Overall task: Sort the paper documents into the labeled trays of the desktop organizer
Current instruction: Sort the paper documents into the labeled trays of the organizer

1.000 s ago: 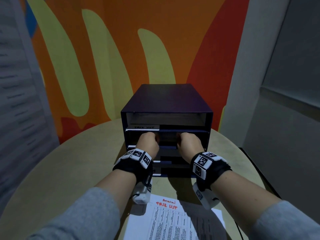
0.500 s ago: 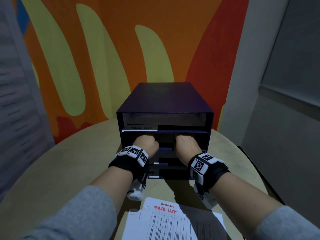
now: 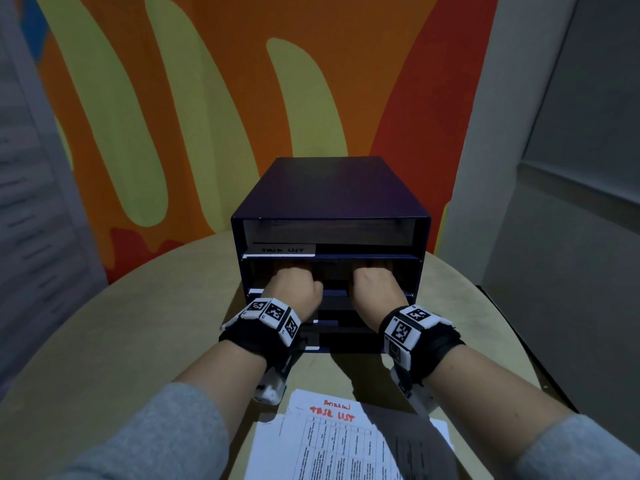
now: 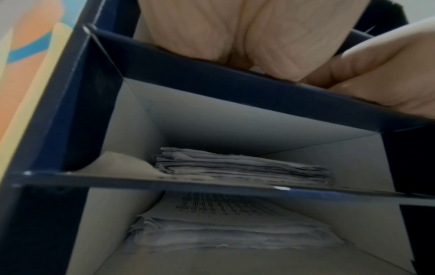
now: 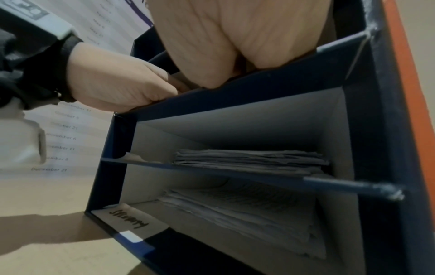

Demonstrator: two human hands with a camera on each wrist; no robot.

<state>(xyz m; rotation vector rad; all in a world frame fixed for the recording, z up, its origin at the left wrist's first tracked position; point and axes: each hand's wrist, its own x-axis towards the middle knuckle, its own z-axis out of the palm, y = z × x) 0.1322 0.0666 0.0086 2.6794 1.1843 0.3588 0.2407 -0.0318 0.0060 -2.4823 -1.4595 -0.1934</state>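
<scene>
Organizer [image 3: 330, 199] long axis runs away from person, openings facing them. Left hand [image 3: 294, 287] and right hand [image 3: 375, 285] reach into second tray, fingers hidden; grip unclear.

organizer [image 3: 330, 188]: matt dark-blue card | documents [image 3: 346, 441]: printed paper | table [image 3: 138, 323]: smooth beige

The desktop organizer [image 3: 330, 188] stands at the round table's [image 3: 104, 341] far edge. Both hands reach into its second tray, left hand [image 3: 294, 289] beside right hand [image 3: 375, 287]. Paper stacks [image 4: 242, 163] lie in the two lower trays. A task-list sheet [image 3: 332, 441] lies at the near edge.
</scene>
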